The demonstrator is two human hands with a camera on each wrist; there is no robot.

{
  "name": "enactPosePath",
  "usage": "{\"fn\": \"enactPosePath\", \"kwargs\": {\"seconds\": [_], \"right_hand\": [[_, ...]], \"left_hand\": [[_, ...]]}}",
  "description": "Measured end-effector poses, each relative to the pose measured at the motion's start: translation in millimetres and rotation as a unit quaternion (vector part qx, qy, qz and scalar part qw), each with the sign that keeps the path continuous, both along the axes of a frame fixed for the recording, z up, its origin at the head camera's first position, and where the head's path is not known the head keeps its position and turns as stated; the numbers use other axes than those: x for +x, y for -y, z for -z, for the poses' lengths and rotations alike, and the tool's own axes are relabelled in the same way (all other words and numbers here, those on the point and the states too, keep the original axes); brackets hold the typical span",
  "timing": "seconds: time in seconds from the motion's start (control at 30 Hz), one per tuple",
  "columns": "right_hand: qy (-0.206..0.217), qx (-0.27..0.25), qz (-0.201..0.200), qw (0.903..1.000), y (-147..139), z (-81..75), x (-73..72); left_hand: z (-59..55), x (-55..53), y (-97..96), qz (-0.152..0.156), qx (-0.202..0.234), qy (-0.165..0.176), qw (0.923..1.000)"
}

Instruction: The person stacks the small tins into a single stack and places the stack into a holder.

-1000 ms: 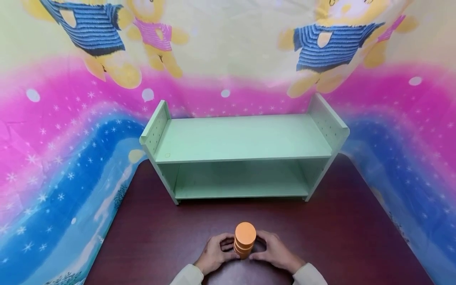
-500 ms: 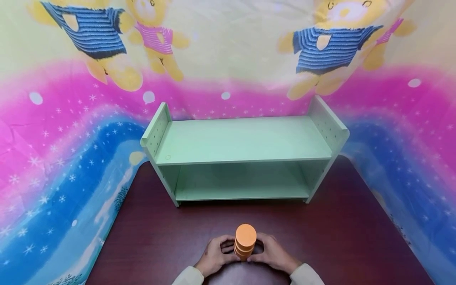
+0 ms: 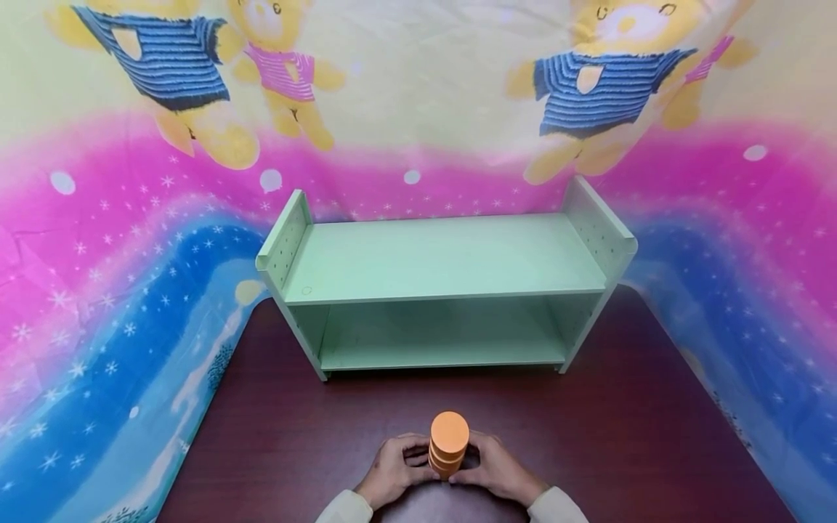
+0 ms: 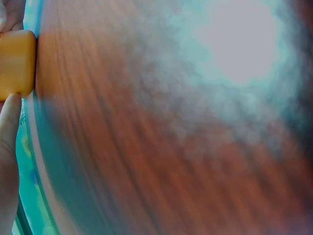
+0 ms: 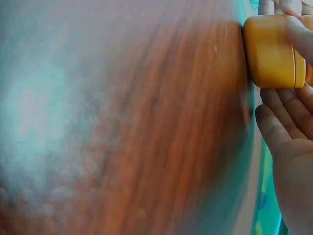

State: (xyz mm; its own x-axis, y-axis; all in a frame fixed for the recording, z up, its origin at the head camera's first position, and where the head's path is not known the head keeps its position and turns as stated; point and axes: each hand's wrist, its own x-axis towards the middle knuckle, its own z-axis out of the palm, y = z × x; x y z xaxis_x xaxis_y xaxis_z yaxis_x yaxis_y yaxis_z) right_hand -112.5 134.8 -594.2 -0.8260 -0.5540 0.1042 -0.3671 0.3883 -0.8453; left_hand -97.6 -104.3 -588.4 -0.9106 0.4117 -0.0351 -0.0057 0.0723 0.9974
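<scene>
An orange cylindrical container [image 3: 449, 436] with a flat round top and grooves round its side stands upright on the dark table, near its front. My left hand [image 3: 392, 468] holds it from the left, with the thumb in front and the fingers curving behind. From the right, my right hand [image 3: 498, 468] grips it in the same way, its thumb at the container's lower front. The container's rounded lower body [image 5: 269, 51] shows between both hands in the right wrist view. Only a corner of the container [image 4: 17, 61] and a finger touching it appear in the left wrist view.
A light green two-level shelf [image 3: 431, 254] with raised side panels stands at the back of the dark red-brown table [image 3: 275, 450]. A cartoon-bear curtain [image 3: 405, 87] surrounds the table's back and sides.
Both hands stay around the container, which stays in place. The right hand and sleeve have shifted slightly left, closer to it. The head view has tilted a little.
</scene>
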Motion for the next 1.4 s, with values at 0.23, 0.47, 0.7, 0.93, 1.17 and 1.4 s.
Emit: {"fn": "enactPosePath", "kwargs": {"seconds": [0.23,0.47,0.7,0.93,1.17,1.4], "right_hand": [[-0.014,-0.008,0.001,0.9999,1,1.6,0.2],[-0.018,-0.013,0.007,0.9997,0,-3.4,1.4],[-0.041,-0.027,0.016,0.9987,3,-23.4,0.4],[-0.067,-0.025,0.002,0.9974,2,-47.8,-4.3],[-0.084,-0.018,-0.007,0.9963,2,-65.4,-7.0],[-0.064,-0.013,-0.020,0.9976,-1,-78.7,-8.0]], "left_hand": [[-1.5,-1.3,0.7,0.002,-0.013,-0.009,0.9999],[-4.6,-3.4,0.7,0.002,-0.025,-0.041,0.9988],[-19.9,-7.8,0.2,0.011,-0.022,-0.046,0.9986],[-44.6,-12.7,1.7,0.017,-0.007,-0.068,0.9975],[-65.0,-12.5,3.7,0.018,-0.044,-0.110,0.9928],[-74.5,-13.4,3.6,0.029,-0.040,-0.122,0.9913]]}}
